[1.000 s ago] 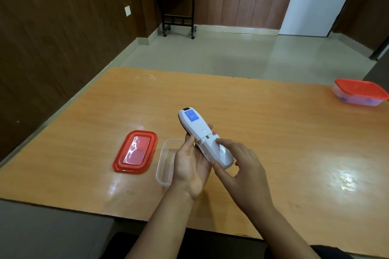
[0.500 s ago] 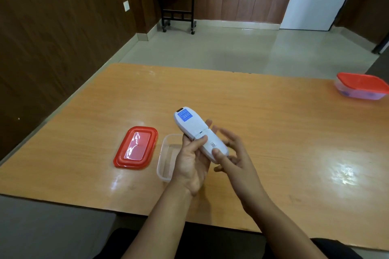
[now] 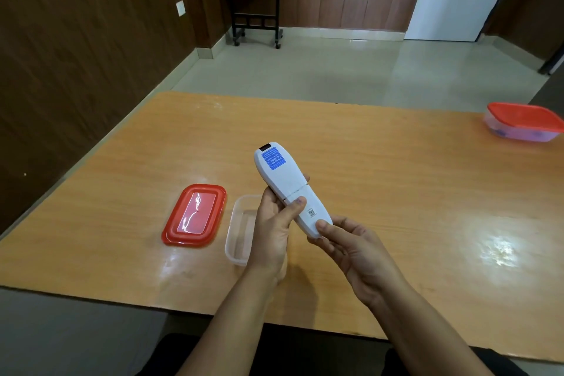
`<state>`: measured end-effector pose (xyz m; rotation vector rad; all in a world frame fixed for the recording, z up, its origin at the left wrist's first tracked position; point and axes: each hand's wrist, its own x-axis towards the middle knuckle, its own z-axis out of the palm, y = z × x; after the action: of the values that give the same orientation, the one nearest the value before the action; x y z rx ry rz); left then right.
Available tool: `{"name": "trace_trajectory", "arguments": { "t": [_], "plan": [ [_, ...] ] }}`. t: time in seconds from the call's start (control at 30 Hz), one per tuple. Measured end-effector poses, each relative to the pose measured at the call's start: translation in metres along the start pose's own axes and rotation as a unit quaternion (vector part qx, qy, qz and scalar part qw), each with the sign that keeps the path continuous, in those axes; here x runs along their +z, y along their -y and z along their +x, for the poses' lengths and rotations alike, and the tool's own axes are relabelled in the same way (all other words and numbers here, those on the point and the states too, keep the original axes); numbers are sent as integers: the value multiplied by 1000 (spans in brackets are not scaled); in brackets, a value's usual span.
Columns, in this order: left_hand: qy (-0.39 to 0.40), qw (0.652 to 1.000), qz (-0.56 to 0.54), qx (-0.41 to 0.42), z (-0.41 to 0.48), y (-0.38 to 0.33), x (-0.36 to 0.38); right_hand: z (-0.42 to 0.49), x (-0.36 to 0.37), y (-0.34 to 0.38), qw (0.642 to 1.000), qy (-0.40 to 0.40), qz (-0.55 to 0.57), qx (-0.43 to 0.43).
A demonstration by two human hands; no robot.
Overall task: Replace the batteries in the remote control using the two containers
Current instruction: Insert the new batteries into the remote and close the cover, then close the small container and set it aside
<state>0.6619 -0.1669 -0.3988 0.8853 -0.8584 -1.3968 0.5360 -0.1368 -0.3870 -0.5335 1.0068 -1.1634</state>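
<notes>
I hold a white remote control [image 3: 282, 180] back side up above the table, a blue sticker near its far end. My left hand [image 3: 273, 229] grips its middle, thumb lying on the battery cover by the seam. My right hand [image 3: 351, 249] pinches the near end of the remote, thumb on top and fingers beneath. An open clear container [image 3: 239, 229] sits on the table just left of my left hand, partly hidden by it. Its red lid [image 3: 193, 215] lies flat further left. A second container [image 3: 523, 125] with a red lid on stands at the far right.
The wooden table [image 3: 396, 192] stretches wide, its near edge close to my body. A glare spot shines on its right part. Beyond the table lie a tiled floor, a small black side table [image 3: 256, 3] against the wall and a white door.
My right hand has come off the battery cover, where its fingers were spread, and now pinches the remote's near end. The remote is tilted a little more upright.
</notes>
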Motion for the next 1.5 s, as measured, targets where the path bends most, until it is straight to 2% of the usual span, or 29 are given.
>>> {"name": "trace_trajectory", "arguments": {
  "t": [0.2,0.3,0.37,0.43,0.47,0.5,0.57,0.67,0.8,0.9,0.97,1.03,1.17,1.23,1.3,1.43,1.5],
  "plan": [
    [-15,1000,13,20,-1,0,1,1,-2,4,999,7,-42,-8],
    [3,999,40,9,-1,-2,1,2,-5,11,988,21,-152,1],
    [3,998,60,-5,-2,1,4,2,-6,12,947,7,-314,-64],
    [10,996,78,-35,-4,4,8,2,-5,8,868,-3,-467,-168],
    [18,994,92,-49,-5,6,9,2,-5,6,836,-9,-511,-202],
    [27,992,104,-59,-6,6,9,3,-6,3,821,-17,-527,-217],
    [40,990,122,-66,-6,6,6,6,-8,0,837,-25,-508,-205],
    [40,985,158,-54,-4,3,1,8,-9,3,904,-16,-405,-135],
    [-29,985,172,-4,-1,-9,-5,9,-7,10,971,-30,-239,4],
    [-81,989,124,9,2,-21,-10,12,-9,13,992,-24,-104,62],
    [-108,987,119,19,3,-25,-15,17,-8,12,983,-38,-160,80],
    [-123,985,122,25,3,-28,-20,24,-6,10,947,-67,-303,78],
    [-154,973,168,46,10,-39,-39,37,-9,-2,873,-105,-475,-20],
    [-188,949,243,78,15,-43,-56,39,-13,-7,812,-131,-564,-71],
    [-217,894,382,88,18,-44,-73,40,-16,-11,759,-153,-624,-106],
    [-209,780,588,45,20,-36,-102,44,-22,-17,714,-155,-664,-160],
    [-188,723,665,-20,21,-29,-115,46,-27,-18,688,-158,-689,-161]
  ]
}}
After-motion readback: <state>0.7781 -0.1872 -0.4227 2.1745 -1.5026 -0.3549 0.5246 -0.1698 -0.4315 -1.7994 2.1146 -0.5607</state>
